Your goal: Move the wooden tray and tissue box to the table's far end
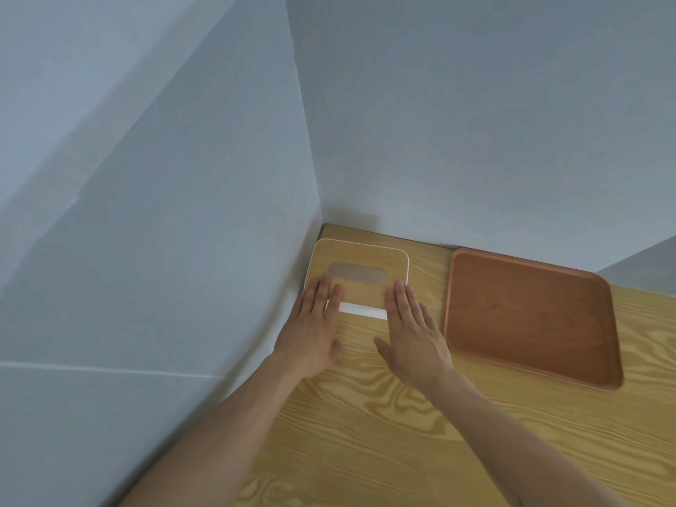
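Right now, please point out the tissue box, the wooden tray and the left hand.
tissue box (360, 264): head view, wooden lid above the slot.
wooden tray (530, 316): head view, middle of its bare floor.
left hand (312, 331): head view, back of the hand.

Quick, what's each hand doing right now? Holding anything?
Left hand: open and flat, fingers lying on the tissue box, gripping nothing.
Right hand: open and flat, fingertips on the tissue box's near edge, gripping nothing.

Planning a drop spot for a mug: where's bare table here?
Free: the wide table area nearest the camera, in front of the wooden tray, right of the forearms. Also a narrow strip between tissue box and tray. Crowded: the wall corner, with left hand and right hand on the box.
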Tool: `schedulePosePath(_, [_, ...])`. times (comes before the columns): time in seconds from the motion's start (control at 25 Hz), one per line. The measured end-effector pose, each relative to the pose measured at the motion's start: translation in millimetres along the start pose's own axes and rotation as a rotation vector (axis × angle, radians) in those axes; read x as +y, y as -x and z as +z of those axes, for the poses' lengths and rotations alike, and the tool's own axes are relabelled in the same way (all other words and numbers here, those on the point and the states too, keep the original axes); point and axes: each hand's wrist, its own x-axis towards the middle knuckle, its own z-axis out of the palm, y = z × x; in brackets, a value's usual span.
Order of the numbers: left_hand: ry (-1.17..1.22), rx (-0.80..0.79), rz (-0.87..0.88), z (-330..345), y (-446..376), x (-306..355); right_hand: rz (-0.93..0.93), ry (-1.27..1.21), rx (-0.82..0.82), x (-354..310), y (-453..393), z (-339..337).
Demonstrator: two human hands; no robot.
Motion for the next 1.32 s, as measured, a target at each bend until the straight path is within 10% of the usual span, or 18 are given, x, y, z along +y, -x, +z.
schedulePosePath(1.08, [0.014,-0.098,-0.068,-54,-84,-23,0.017,-0.039,-0.159,8,-81,-54])
schedulePosePath(1.32, [0.126,0.077,-0.123,-58,-53,-12,-0.007,-0.071,-0.003,33,-35,-73])
